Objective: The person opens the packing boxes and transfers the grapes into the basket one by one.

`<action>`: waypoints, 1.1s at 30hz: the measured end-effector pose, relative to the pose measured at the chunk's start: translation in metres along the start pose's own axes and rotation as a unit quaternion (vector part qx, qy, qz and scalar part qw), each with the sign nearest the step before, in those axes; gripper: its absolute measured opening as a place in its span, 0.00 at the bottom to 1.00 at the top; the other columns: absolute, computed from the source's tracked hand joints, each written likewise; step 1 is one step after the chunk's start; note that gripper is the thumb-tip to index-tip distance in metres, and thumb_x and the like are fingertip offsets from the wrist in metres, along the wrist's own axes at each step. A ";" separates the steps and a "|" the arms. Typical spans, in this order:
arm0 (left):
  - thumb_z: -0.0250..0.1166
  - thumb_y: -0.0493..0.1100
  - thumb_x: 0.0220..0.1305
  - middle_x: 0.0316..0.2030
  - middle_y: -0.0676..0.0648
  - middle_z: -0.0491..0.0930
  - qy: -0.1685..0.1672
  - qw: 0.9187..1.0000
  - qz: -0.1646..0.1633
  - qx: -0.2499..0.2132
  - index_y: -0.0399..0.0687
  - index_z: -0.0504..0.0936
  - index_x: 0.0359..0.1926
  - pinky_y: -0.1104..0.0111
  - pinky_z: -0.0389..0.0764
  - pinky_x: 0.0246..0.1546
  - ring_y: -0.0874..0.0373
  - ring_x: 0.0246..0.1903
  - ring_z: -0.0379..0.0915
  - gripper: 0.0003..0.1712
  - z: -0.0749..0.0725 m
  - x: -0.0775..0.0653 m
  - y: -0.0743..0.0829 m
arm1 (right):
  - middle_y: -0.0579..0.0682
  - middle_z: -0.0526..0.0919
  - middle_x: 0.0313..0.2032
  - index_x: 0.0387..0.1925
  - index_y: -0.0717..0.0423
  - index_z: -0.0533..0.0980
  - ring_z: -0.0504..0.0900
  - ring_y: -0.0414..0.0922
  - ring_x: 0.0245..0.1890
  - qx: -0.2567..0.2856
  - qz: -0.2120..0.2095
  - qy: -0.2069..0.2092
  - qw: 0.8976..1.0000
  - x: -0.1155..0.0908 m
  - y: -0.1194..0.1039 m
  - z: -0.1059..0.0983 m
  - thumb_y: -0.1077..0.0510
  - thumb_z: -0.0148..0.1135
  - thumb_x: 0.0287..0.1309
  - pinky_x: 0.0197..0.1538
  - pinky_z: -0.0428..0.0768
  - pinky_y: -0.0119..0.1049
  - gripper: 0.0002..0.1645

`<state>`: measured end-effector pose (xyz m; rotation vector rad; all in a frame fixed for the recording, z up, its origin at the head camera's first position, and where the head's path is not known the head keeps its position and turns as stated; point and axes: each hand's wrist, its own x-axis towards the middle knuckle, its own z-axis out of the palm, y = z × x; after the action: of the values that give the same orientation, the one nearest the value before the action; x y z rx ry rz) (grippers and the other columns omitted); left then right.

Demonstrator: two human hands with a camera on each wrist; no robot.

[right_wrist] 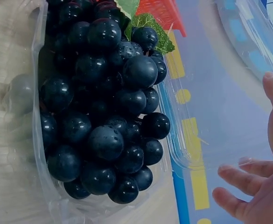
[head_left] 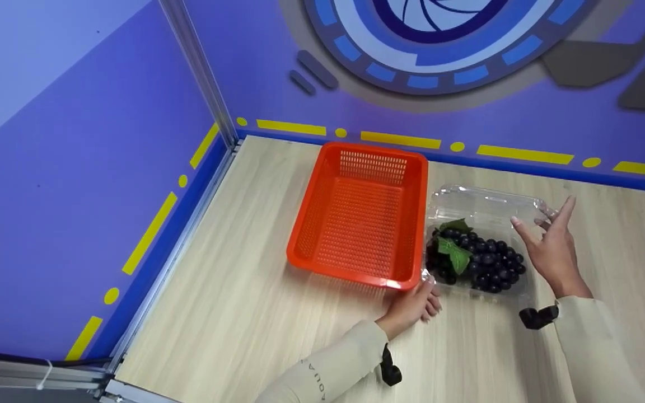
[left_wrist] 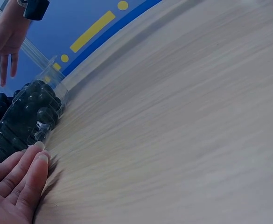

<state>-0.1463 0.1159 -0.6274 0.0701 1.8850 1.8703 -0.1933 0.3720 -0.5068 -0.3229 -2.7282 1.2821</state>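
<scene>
A clear plastic clamshell box (head_left: 504,292) holds a bunch of dark grapes (head_left: 490,263) with green leaves (head_left: 456,255). Its transparent lid (head_left: 482,201) is folded back toward the rear wall. At the box's near left corner, my left hand (head_left: 412,307) pinches with thumb and fingertips; the left wrist view shows the fingers (left_wrist: 22,172) drawn together there. My right hand (head_left: 555,252) is beside the lid's right end with thumb and forefinger spread. In the right wrist view, its fingers (right_wrist: 241,179) are apart, near the lid's edge, with nothing between them.
An orange-red plastic basket (head_left: 420,224) with perforated walls stands immediately left of the box, its near right corner close to my left hand. The wooden tabletop (head_left: 233,268) is bordered by blue-purple panels (head_left: 266,84) at the back and left.
</scene>
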 end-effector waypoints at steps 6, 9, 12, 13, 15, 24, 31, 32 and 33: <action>0.41 0.61 0.75 0.25 0.44 0.81 0.001 1.000 0.005 0.008 0.41 0.77 0.39 0.73 0.72 0.17 0.60 0.19 0.70 0.30 0.000 0.001 0.002 | 0.60 0.43 0.76 0.66 0.41 0.08 0.56 0.66 0.70 -0.002 0.007 -0.022 1.000 0.002 0.001 0.001 0.33 0.52 0.63 0.64 0.59 0.68 0.66; 0.41 0.60 0.75 0.25 0.43 0.81 0.001 1.000 0.003 0.008 0.41 0.77 0.39 0.73 0.72 0.17 0.60 0.19 0.69 0.30 0.000 0.001 0.002 | 0.59 0.41 0.76 0.65 0.41 0.07 0.54 0.66 0.71 -0.003 0.012 -0.034 0.999 0.003 0.002 0.002 0.33 0.51 0.63 0.63 0.59 0.68 0.66; 0.41 0.61 0.75 0.24 0.45 0.80 0.005 1.000 -0.004 0.010 0.41 0.77 0.39 0.73 0.72 0.17 0.60 0.19 0.69 0.30 0.000 0.000 0.002 | 0.61 0.42 0.76 0.66 0.44 0.08 0.54 0.67 0.70 -0.010 0.009 -0.044 0.999 0.004 0.004 0.002 0.34 0.48 0.66 0.63 0.59 0.69 0.63; 0.42 0.61 0.75 0.24 0.45 0.80 0.006 1.000 -0.005 0.009 0.41 0.77 0.39 0.73 0.72 0.18 0.60 0.19 0.69 0.30 0.001 0.000 0.002 | 0.62 0.43 0.76 0.66 0.46 0.08 0.54 0.68 0.70 -0.011 0.005 -0.044 0.999 0.004 0.004 0.002 0.36 0.45 0.68 0.63 0.59 0.69 0.60; 0.42 0.60 0.75 0.24 0.46 0.80 0.010 1.000 -0.006 0.009 0.41 0.78 0.38 0.74 0.72 0.18 0.60 0.19 0.70 0.29 0.001 -0.001 0.002 | 0.64 0.46 0.75 0.68 0.51 0.10 0.56 0.69 0.69 -0.020 -0.007 -0.040 0.999 0.006 0.005 0.002 0.40 0.39 0.72 0.63 0.60 0.68 0.54; 0.43 0.61 0.74 0.25 0.44 0.81 0.018 1.000 -0.006 0.010 0.43 0.78 0.38 0.73 0.72 0.17 0.60 0.18 0.70 0.28 0.001 -0.002 0.002 | 0.68 0.81 0.50 0.57 0.67 0.71 0.78 0.64 0.53 -0.083 -0.055 0.107 0.989 0.005 0.010 0.005 0.60 0.39 0.73 0.56 0.72 0.57 0.21; 0.45 0.61 0.73 0.24 0.45 0.81 0.023 1.000 -0.005 0.010 0.42 0.78 0.37 0.73 0.73 0.16 0.60 0.18 0.71 0.29 0.001 -0.002 0.001 | 0.60 0.85 0.47 0.54 0.60 0.75 0.66 0.13 0.31 -0.065 -0.004 0.156 0.986 0.007 0.014 0.006 0.52 0.50 0.71 0.42 0.72 0.25 0.19; 0.45 0.61 0.73 0.24 0.46 0.80 0.024 1.000 -0.005 0.008 0.42 0.78 0.37 0.73 0.73 0.16 0.59 0.18 0.71 0.29 0.002 -0.002 0.000 | 0.59 0.85 0.48 0.54 0.59 0.73 0.64 0.10 0.31 -0.055 0.009 0.159 0.986 0.007 0.014 0.006 0.52 0.50 0.71 0.41 0.71 0.22 0.19; 0.45 0.61 0.74 0.23 0.46 0.80 0.024 1.000 -0.005 0.008 0.41 0.78 0.37 0.73 0.73 0.16 0.59 0.18 0.71 0.29 0.002 -0.001 0.000 | 0.58 0.85 0.49 0.53 0.57 0.72 0.64 0.09 0.31 -0.043 0.021 0.161 0.986 0.008 0.014 0.006 0.51 0.50 0.71 0.39 0.69 0.19 0.17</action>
<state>-0.1446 0.1169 -0.6273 0.0208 1.9274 1.8660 -0.2001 0.3781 -0.5213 -0.5457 -2.5153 1.0190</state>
